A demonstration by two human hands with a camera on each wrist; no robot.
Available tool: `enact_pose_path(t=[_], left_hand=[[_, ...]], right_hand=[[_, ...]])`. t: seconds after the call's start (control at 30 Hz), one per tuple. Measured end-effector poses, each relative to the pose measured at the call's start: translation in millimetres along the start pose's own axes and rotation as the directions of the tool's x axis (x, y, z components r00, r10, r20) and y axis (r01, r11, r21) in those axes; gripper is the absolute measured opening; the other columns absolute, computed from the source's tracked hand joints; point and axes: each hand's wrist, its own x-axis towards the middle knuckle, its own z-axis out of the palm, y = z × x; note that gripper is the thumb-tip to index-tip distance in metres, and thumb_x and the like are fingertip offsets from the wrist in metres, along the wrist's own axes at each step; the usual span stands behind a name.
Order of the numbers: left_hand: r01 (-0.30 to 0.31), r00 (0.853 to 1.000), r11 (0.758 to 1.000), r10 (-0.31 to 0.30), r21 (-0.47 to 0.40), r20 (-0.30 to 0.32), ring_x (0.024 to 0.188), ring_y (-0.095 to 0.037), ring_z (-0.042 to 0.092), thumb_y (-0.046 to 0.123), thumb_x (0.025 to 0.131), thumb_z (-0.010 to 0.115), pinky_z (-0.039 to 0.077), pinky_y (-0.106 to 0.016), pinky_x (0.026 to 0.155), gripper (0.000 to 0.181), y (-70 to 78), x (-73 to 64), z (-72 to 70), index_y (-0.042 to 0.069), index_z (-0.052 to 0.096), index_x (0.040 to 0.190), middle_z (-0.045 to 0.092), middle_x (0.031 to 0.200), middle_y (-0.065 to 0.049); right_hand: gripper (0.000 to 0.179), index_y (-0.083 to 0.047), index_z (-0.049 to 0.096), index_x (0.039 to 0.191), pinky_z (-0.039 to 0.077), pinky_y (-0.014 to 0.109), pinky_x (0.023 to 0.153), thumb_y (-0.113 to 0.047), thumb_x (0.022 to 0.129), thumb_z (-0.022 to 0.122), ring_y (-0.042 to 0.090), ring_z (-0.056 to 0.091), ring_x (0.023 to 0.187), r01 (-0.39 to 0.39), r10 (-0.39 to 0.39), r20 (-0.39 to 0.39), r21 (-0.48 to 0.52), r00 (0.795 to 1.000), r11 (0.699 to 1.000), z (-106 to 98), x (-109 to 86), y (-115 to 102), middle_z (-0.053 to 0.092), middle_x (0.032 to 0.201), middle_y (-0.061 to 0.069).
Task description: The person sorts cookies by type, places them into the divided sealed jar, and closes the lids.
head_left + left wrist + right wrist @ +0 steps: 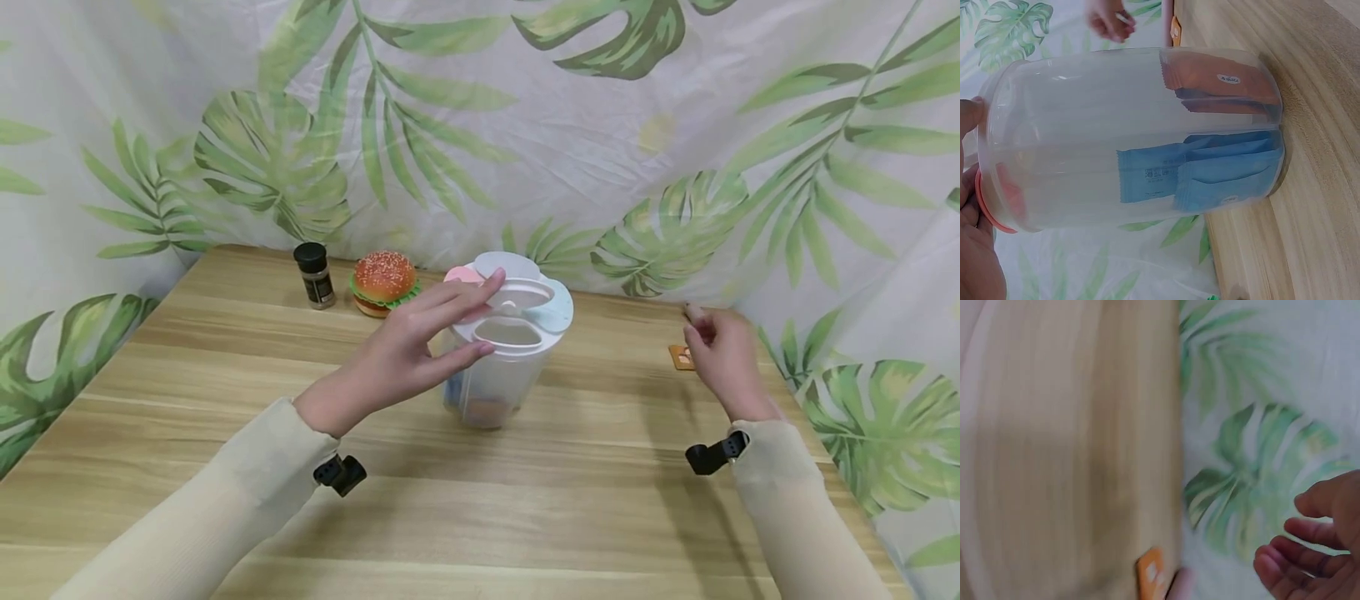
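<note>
A clear compartmented canister [504,383] stands mid-table, its white lid bearing pink, grey and pale blue flaps. One lid flap [525,293] is raised at the front, over an oval opening. My left hand [405,342] rests on the lid, thumb at its front rim and index finger along the raised flap. Inside are blue sachets [1229,172] and orange-brown sachets [1225,81] at the bottom. My right hand [723,358] is off to the right, above an orange packet [681,357], fingers loosely bent with nothing between them in the right wrist view.
A toy hamburger [384,283] and a black-capped spice jar [313,275] stand at the back left of the wooden table [450,508]. A pinkish object [1180,586] sits beside the orange packet. A leaf-print cloth [435,150] hangs behind the table.
</note>
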Motion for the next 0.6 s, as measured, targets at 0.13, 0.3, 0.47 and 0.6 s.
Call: enact_pose_path(t=[0.13,0.3,0.47,0.6], left_hand=[[0.002,1.0,1.0,-0.002,-0.002,0.002,0.123,-0.021,0.066,0.012,0.091,0.083,0.052,-0.035,0.111,0.075,2.3,0.3,0.1,0.01,0.049,0.157,0.068,0.137,-0.01],[0.01,1.0,1.0,-0.01,-0.004,0.009,0.123,-0.021,0.066,0.012,0.091,0.082,0.052,-0.034,0.111,0.074,2.8,0.0,-0.3,0.01,0.048,0.157,0.067,0.139,-0.01],[0.007,1.0,1.0,-0.007,-0.003,0.008,0.124,-0.021,0.065,0.013,0.092,0.082,0.052,-0.035,0.111,0.073,3.8,-0.4,-0.9,0.01,0.049,0.157,0.067,0.14,-0.011],[0.007,1.0,1.0,-0.007,0.01,0.009,0.125,-0.021,0.064,0.014,0.092,0.082,0.051,-0.035,0.112,0.073,4.2,-0.6,-2.9,0.01,0.049,0.157,0.066,0.142,-0.01]], right_hand=[[0.031,0.009,0.063,0.085,0.038,0.031,0.051,-0.013,0.105,0.052,0.018,0.044,0.052,-0.115,0.127,0.16,-0.083,0.979,0.99,3.8,1.3,32.0,0.05,0.061,0.009],[0.062,-0.01,0.03,0.166,0.044,0.037,0.06,-0.023,0.109,0.05,0.027,0.053,0.064,-0.176,0.223,0.315,-0.171,0.922,0.969,10.0,-0.1,51.1,0.065,0.088,0.034],[0.076,-0.026,0.006,0.17,0.044,0.037,0.058,-0.022,0.107,0.049,0.027,0.052,0.061,-0.146,0.215,0.334,-0.22,0.918,0.965,15.3,1.3,59.3,0.064,0.083,0.033],[0.077,-0.024,0.005,0.17,0.044,0.037,0.057,-0.021,0.106,0.047,0.026,0.052,0.058,-0.149,0.231,0.347,-0.245,0.909,0.958,19.8,4.2,65.1,0.065,0.075,0.027]])
